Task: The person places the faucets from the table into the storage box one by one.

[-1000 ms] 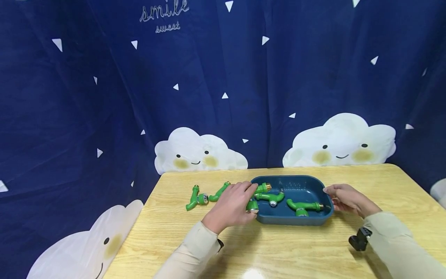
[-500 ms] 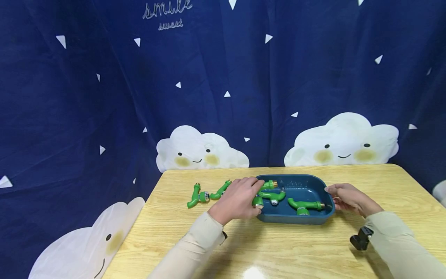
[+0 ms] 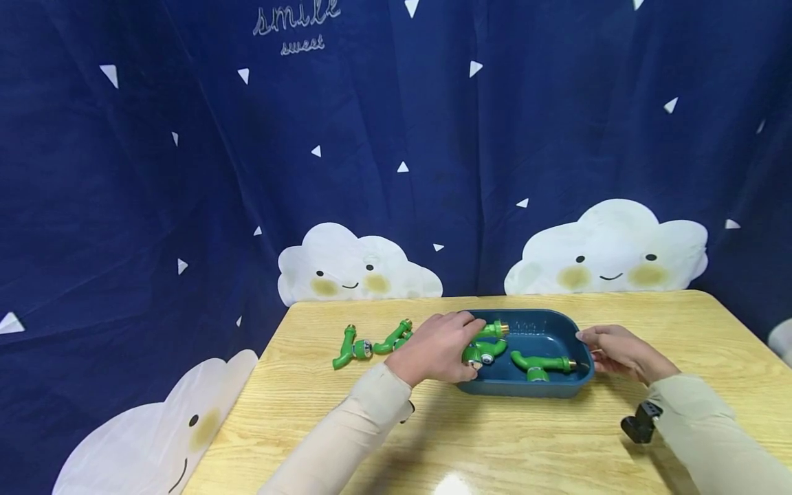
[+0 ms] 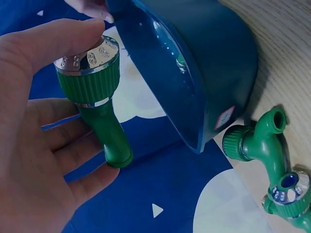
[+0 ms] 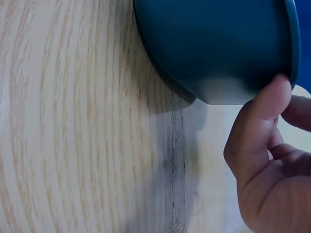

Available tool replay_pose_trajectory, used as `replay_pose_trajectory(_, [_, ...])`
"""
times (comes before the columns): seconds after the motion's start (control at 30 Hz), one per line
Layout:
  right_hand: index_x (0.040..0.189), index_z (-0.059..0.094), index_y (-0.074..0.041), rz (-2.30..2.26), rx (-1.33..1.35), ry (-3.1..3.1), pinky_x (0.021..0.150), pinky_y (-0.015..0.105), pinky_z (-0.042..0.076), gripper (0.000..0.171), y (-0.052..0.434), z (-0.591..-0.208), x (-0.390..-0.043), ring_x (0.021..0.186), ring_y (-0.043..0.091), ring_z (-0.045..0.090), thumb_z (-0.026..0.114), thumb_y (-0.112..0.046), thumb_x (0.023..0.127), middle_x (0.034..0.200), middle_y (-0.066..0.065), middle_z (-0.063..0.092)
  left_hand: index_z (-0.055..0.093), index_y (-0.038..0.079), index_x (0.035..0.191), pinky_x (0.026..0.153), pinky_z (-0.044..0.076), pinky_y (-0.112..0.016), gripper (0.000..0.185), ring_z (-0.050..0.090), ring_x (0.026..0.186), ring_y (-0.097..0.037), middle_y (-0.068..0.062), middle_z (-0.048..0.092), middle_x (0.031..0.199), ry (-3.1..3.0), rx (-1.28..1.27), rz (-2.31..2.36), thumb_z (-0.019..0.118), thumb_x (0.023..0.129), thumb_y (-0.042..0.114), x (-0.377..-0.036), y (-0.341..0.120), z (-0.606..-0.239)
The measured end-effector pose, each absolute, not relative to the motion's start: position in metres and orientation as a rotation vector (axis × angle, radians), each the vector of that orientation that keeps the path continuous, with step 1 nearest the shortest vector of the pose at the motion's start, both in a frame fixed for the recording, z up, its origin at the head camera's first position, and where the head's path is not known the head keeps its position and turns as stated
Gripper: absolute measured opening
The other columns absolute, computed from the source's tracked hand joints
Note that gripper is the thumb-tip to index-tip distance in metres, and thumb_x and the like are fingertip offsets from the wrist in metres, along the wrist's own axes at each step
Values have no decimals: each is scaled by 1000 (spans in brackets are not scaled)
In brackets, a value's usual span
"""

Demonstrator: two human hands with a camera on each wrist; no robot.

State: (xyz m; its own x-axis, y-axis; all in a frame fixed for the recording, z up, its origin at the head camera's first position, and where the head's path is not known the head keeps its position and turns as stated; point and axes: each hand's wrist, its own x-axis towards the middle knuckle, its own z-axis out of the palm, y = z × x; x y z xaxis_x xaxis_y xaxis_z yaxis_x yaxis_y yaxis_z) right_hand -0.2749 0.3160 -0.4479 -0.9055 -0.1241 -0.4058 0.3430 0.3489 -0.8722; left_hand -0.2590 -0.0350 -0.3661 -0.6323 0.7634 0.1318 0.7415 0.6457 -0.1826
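Note:
My left hand (image 3: 438, 349) grips a green tap (image 4: 90, 85) over the left end of a dark blue basin (image 3: 526, 390). In the left wrist view the thumb presses the tap's silver-capped knob, while the fingers lie along its other side. Its brass threaded end points right in the head view. Inside the basin lie two more taps: one (image 3: 542, 364) near the right end, the other (image 3: 497, 348) partly hidden behind the held one. My right hand (image 3: 621, 354) pinches the rim at the basin's right end, with the thumb (image 5: 277, 94) against the outer side.
Left of the basin on the wooden table (image 3: 507, 447), a green tap (image 3: 350, 349) lies near more green tap parts (image 3: 393, 337) partly covered by my left hand. A blue curtain (image 3: 383, 137) with white clouds hangs behind the table. A black device (image 3: 641, 423) sits at my right wrist.
My left hand has moved right with the tap, from the basin's left rim to further over its inside. The right hand keeps its hold on the rim.

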Motion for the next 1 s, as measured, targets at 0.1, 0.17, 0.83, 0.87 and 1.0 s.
replay_pose_trajectory(0.1, [141,34,14,-1588,186,2201,63,22,58,50,318,-447,-275,66,5,63,39,-21,106,81,-1,63,52,17,142,94,54,-33,75,62,113,-14,3,61,129,-2669,-1246,171,74,79,51,-263,-30,-365])
replay_pose_trajectory(0.17, [142,33,14,-1595,186,2193,63,22,58,50,318,-447,-275,66,5,64,39,-21,106,82,-1,64,52,18,142,92,54,-33,75,62,112,-14,3,61,129,-2679,-1251,175,74,78,51,-265,-25,-365])
replay_pose_trajectory(0.83, [143,30,15,-1593,195,2179,65,23,59,50,315,-445,-276,69,7,65,39,-18,106,84,0,65,50,24,143,88,52,-31,69,59,108,-9,7,58,132,-2854,-1239,213,70,82,51,-280,4,-358])
replay_pose_trajectory(0.87, [142,30,15,-1591,193,2179,64,23,59,50,315,-445,-276,69,7,65,39,-18,106,83,0,65,50,24,143,88,52,-31,69,59,108,-9,7,58,132,-2860,-1236,211,71,82,51,-281,5,-359])
replay_pose_trajectory(1.0, [142,31,15,-1584,192,2181,63,22,58,50,316,-445,-277,68,7,65,40,-19,107,83,0,65,50,25,143,87,52,-29,69,58,105,-9,7,58,130,-2880,-1223,196,72,82,51,-283,7,-359])
